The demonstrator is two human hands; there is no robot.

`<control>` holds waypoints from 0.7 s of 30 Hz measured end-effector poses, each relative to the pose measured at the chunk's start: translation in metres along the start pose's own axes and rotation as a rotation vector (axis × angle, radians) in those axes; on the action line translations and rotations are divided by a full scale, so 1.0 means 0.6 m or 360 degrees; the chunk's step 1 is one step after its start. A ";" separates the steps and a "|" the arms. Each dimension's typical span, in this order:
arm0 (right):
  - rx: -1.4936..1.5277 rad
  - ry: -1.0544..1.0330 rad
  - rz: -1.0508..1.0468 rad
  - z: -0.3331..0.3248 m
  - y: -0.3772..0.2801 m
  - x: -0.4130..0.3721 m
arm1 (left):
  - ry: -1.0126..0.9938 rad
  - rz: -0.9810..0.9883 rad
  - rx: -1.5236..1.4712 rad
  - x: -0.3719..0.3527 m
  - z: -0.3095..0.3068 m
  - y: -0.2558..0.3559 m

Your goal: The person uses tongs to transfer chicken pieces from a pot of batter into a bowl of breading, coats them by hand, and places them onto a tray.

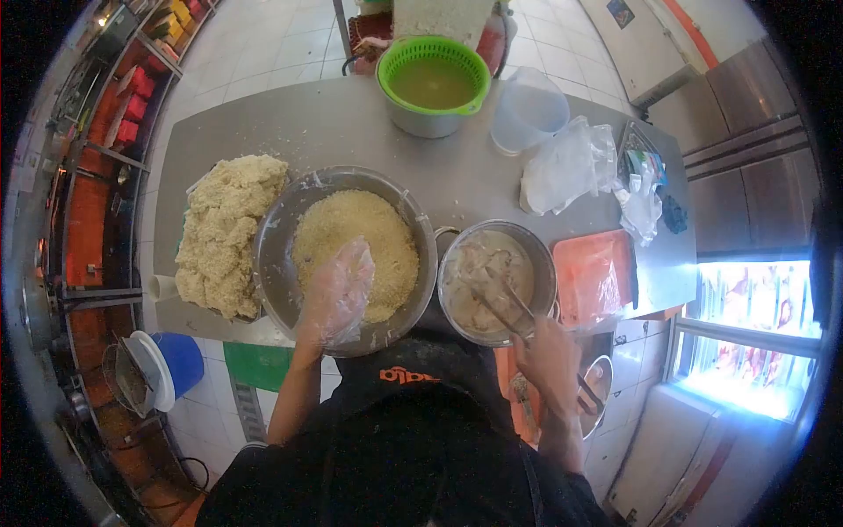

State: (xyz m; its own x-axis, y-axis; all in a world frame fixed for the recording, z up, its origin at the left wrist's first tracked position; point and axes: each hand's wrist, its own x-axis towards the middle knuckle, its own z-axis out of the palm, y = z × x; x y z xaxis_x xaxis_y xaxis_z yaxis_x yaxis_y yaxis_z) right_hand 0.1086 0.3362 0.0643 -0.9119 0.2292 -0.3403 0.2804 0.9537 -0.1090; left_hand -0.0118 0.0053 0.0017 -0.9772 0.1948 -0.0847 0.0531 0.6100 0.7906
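Note:
My left hand (338,294), in a clear plastic glove, rests flat on the breadcrumbs in a large steel bowl (281,263). My right hand (549,356) is bare and grips metal tongs (500,290), whose tips reach into a smaller steel pot (544,250) of pale pieces in batter, right of the big bowl. A heap of breaded pieces (224,233) lies on a tray left of the big bowl.
At the far edge of the grey table (334,132) stands a green colander (433,75) over a steel pot of liquid, with a clear plastic jug (529,110) and crumpled plastic bags (571,162) to its right. An orange board (597,272) lies at the right.

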 end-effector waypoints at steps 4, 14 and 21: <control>-0.0169 0.0005 -0.0090 0.087 -0.027 0.050 | 0.0020 0.0130 0.0058 0.000 0.015 -0.007; 0.0728 -0.0419 -0.0066 -0.021 0.108 0.041 | 0.0042 0.0029 0.0024 -0.007 -0.002 -0.011; 0.0455 -0.0247 0.0216 0.016 0.102 0.026 | -0.0058 0.0030 0.0093 0.006 0.008 0.007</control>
State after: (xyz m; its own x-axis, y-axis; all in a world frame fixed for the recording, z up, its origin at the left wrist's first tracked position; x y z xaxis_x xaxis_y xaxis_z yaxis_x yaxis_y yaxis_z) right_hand 0.1147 0.3964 0.0431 -0.8104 0.2970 -0.5050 0.4886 0.8183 -0.3029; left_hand -0.0144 0.0123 0.0017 -0.9679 0.2336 -0.0931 0.0841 0.6497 0.7555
